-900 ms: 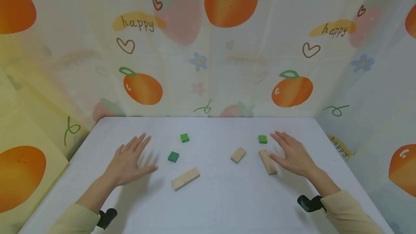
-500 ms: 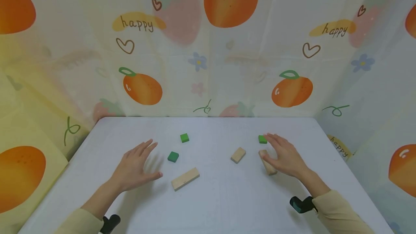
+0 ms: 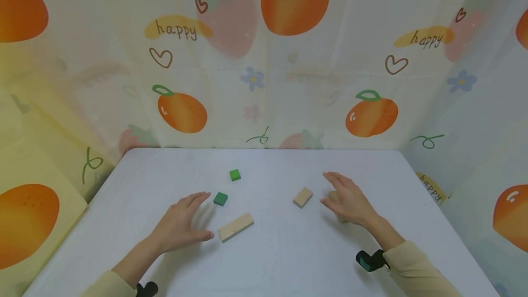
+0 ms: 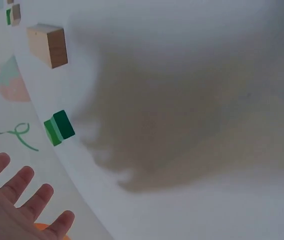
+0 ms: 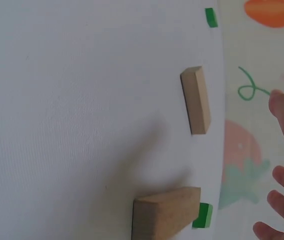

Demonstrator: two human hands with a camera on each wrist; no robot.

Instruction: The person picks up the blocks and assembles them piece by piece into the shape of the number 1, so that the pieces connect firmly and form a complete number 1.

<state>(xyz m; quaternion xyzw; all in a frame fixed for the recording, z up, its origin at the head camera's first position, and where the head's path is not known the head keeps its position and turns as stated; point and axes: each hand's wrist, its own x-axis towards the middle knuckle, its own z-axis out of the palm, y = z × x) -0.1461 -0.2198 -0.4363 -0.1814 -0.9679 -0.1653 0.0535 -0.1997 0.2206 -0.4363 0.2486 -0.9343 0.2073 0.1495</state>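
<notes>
My left hand (image 3: 179, 226) hovers over the table's left side, fingers spread and holding nothing. In the head view, its thumb tip appears beside a long wooden block (image 3: 236, 227), its fingertips near a dark green block (image 3: 220, 199). A bright green block (image 3: 235, 175) lies farther back. Above another long wooden block (image 3: 333, 195) is my right hand (image 3: 348, 200), its fingers extended and nothing held; it covers most of that block. A shorter wooden block (image 3: 303, 197) lies to its left. A second bright green block (image 5: 203, 216), hidden in the head view, shows in the right wrist view.
All blocks lie on a white-covered table (image 3: 272, 265). A fruit-printed curtain (image 3: 264, 104) hangs behind its far edge and along both sides. Dark wrist devices (image 3: 371, 260) sit at the cuffs.
Both hands have moved inward toward the middle. The left also came nearer the front edge, close to its blocks; the right now covers the far green block in the head view. The blocks have stayed put.
</notes>
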